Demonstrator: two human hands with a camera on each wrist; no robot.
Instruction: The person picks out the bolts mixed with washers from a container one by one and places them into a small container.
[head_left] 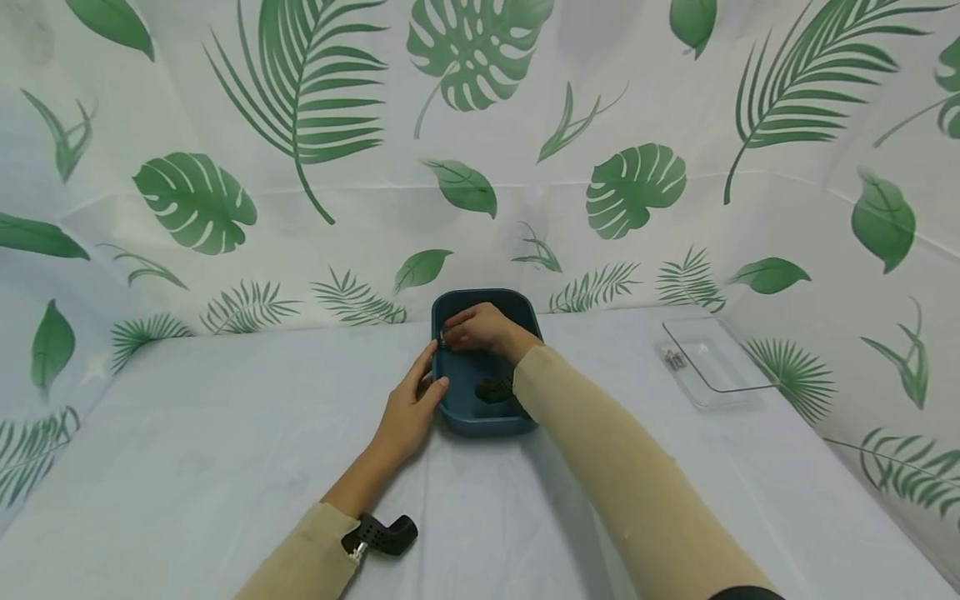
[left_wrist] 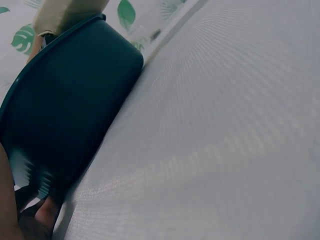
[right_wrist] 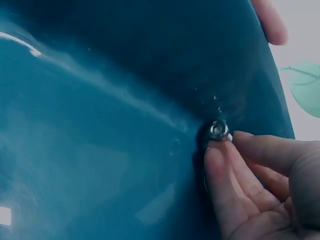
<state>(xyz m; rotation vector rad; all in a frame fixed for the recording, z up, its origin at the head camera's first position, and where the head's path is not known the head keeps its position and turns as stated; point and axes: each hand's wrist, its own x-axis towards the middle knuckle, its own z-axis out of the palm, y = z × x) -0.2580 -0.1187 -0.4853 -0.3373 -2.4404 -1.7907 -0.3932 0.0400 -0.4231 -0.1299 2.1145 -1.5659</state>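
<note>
A dark blue plastic basin (head_left: 483, 427) stands near the table's back edge. My right hand (head_left: 483, 327) reaches into it at the left wall. Between thumb and fingertips it pinches a small shiny metal piece (right_wrist: 219, 130), with a round, hollow end, close to the inner wall; its exact kind does not show. From outside, my left hand (head_left: 408, 412) rests against the basin's left side, index fingertip and thumb spread along the rim. In the left wrist view, fingers (left_wrist: 47, 212) of that hand touch the lower outer wall, beside some ridges.
A clear plastic box (head_left: 712, 354) stands at the table's right, with small metal parts (head_left: 675, 359) at its left side. Behind the table hangs a leaf-printed cloth (head_left: 525, 200). Black wrist cameras (head_left: 381, 533) are strapped to both wrists; the right one overlaps the basin.
</note>
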